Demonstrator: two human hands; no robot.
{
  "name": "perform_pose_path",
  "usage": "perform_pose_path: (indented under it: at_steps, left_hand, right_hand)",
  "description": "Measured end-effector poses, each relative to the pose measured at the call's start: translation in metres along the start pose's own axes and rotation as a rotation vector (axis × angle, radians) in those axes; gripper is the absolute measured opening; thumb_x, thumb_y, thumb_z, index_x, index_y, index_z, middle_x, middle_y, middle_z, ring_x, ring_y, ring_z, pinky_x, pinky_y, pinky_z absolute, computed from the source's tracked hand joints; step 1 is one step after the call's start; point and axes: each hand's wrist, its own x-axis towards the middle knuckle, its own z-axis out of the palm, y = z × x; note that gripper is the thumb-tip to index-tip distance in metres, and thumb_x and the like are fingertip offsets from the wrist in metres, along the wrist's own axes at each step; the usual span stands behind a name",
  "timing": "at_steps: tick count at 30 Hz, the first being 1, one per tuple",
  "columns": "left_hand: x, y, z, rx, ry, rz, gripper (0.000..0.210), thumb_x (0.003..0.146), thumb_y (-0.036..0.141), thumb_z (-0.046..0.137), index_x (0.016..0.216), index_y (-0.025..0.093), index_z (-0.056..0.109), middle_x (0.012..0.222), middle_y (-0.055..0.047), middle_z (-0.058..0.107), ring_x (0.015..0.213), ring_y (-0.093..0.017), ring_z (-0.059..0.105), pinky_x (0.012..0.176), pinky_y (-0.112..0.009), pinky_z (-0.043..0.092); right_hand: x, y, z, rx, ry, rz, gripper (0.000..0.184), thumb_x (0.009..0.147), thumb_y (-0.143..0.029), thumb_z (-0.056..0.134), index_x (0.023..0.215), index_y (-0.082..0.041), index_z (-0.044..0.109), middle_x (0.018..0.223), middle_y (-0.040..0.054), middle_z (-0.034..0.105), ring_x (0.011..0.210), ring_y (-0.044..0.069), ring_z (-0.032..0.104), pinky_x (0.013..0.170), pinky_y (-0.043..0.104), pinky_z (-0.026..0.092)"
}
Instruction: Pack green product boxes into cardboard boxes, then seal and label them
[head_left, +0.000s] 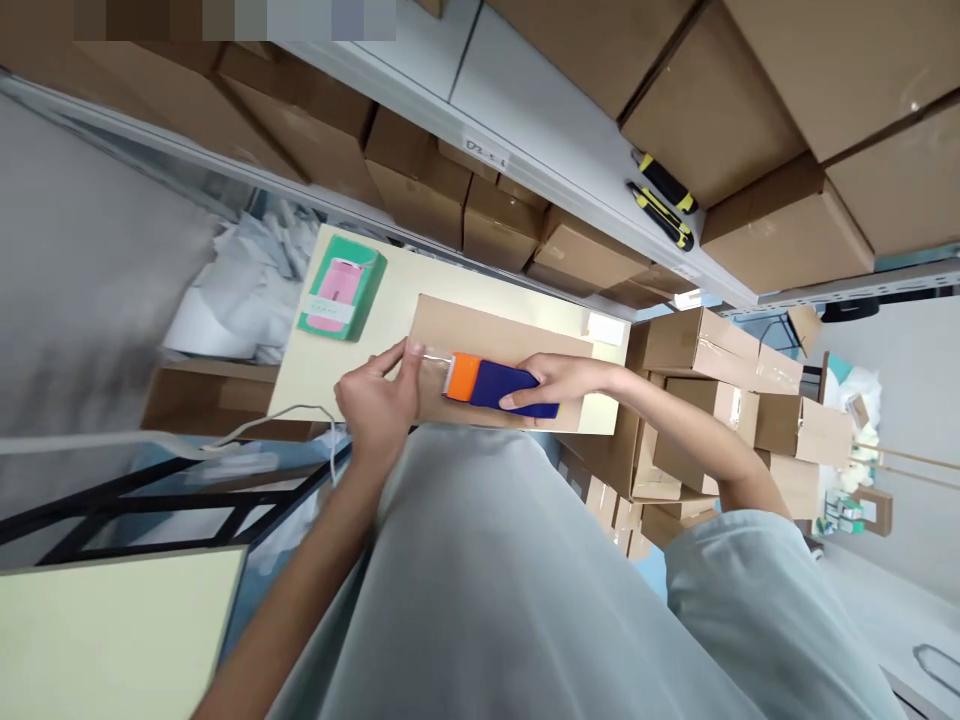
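A flat brown cardboard box [480,322] lies on the pale table in front of me. My right hand [551,380] is wrapped round the dark blue body of an orange-and-blue tape dispenser [487,384], which rests over the box. Its orange head points left, towards my other hand. A short strip of clear tape [436,357] shows between the head and the box's left end. At that end my left hand [382,395] is closed, thumb and fingers gripping the box's edge where the tape meets it. The fingers' undersides are hidden.
A green box with a pink picture [334,290] lies at the table's [296,385] left end. Above runs a shelf with cardboard boxes and two utility knives [661,215]. Stacked cartons [701,420] stand on the right. A white cable [247,425] hangs at the left.
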Motion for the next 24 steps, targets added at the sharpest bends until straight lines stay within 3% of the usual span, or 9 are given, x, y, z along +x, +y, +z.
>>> perform_pose_path:
  at_steps: [3,10,13,17,20,24]
  left_hand:
    - [0.001,0.002,0.004,-0.053,0.039,0.02,0.055,0.102,0.046,0.068,0.134,0.003,0.081,0.131,-0.017,0.083,0.124,-0.034,0.08,0.114,-0.044,0.059]
    - [-0.003,0.004,0.013,-0.02,0.065,0.062,0.05,0.104,0.042,0.066,0.13,0.003,0.082,0.132,-0.012,0.084,0.122,-0.032,0.079,0.114,-0.043,0.059]
    - [0.003,-0.001,0.012,-0.035,0.116,0.064,0.046,0.101,0.037,0.07,0.125,0.001,0.083,0.12,-0.009,0.087,0.111,-0.029,0.079,0.11,-0.039,0.06]
    - [0.012,-0.009,0.009,-0.039,0.151,0.016,0.034,0.097,0.032,0.073,0.112,0.003,0.086,0.088,0.002,0.081,0.092,-0.021,0.073,0.098,-0.037,0.062]
    - [0.013,-0.011,0.01,-0.045,0.168,0.055,0.03,0.094,0.028,0.073,0.103,0.002,0.085,0.074,0.003,0.069,0.082,-0.018,0.065,0.092,-0.034,0.061]
    - [0.011,-0.011,0.016,0.011,0.192,0.095,0.03,0.093,0.03,0.067,0.097,0.004,0.082,0.07,0.003,0.06,0.078,-0.017,0.06,0.086,-0.033,0.06]
  right_hand:
    - [0.001,0.004,-0.004,0.003,-0.008,-0.03,0.047,0.097,-0.061,0.079,0.078,-0.019,0.068,0.069,-0.0025,0.071,0.065,0.012,0.066,0.068,0.022,0.058]
    - [-0.023,0.013,-0.019,-0.028,-0.009,-0.032,0.048,0.096,-0.059,0.081,0.076,-0.019,0.068,0.067,-0.0023,0.07,0.063,0.012,0.064,0.063,0.021,0.055]
    - [-0.059,0.024,-0.028,-0.051,-0.006,0.023,0.051,0.093,-0.064,0.083,0.076,-0.017,0.07,0.067,-0.0007,0.072,0.061,0.012,0.063,0.062,0.023,0.054]
    - [-0.125,0.047,-0.036,-0.014,0.013,0.154,0.056,0.089,-0.069,0.086,0.078,-0.016,0.072,0.067,0.002,0.074,0.062,0.014,0.067,0.063,0.025,0.055]
    - [-0.168,0.075,-0.041,-0.008,0.154,0.208,0.051,0.085,-0.064,0.092,0.076,-0.018,0.072,0.069,0.001,0.075,0.066,0.015,0.071,0.065,0.025,0.057]
    - [-0.208,0.119,-0.05,-0.076,0.364,0.28,0.046,0.086,-0.057,0.094,0.075,-0.018,0.071,0.078,0.0016,0.08,0.074,0.014,0.075,0.069,0.024,0.057]
